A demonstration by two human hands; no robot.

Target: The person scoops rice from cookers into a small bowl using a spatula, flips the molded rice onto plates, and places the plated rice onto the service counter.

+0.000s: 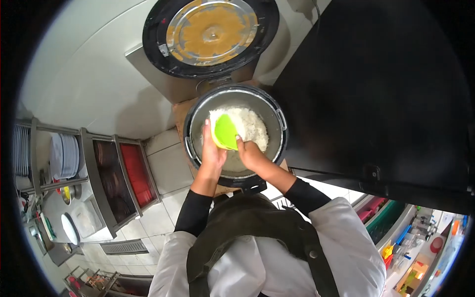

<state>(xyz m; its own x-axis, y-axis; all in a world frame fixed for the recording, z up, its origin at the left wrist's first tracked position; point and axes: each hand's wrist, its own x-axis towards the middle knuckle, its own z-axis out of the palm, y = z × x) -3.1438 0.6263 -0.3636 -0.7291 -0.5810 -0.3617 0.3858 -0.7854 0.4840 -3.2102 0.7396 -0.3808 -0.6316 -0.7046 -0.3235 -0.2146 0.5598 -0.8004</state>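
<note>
Both my hands are over the open pot (236, 90) of a large rice cooker. A mass of white cooked rice (255, 129) lies in it. Between my hands is a bright green utensil (226, 131), shaped like a small bowl or scoop, with a paler yellow-green lower rim. White rice shows along its upper left edge. My left hand (213, 152) is closed around its left side, fingers pointing up. My right hand (251, 154) grips its lower right edge, thumb on top. Whether it is one piece or two cannot be made out.
The cooker's hinged lid (213, 32) stands raised behind the pot, its inner plate stained orange-brown. A big black panel (371, 99) rises close on the right. Stacked plates (64, 156) and a red crate (136, 174) sit on shelving at left. Tiled floor (168, 161) lies below.
</note>
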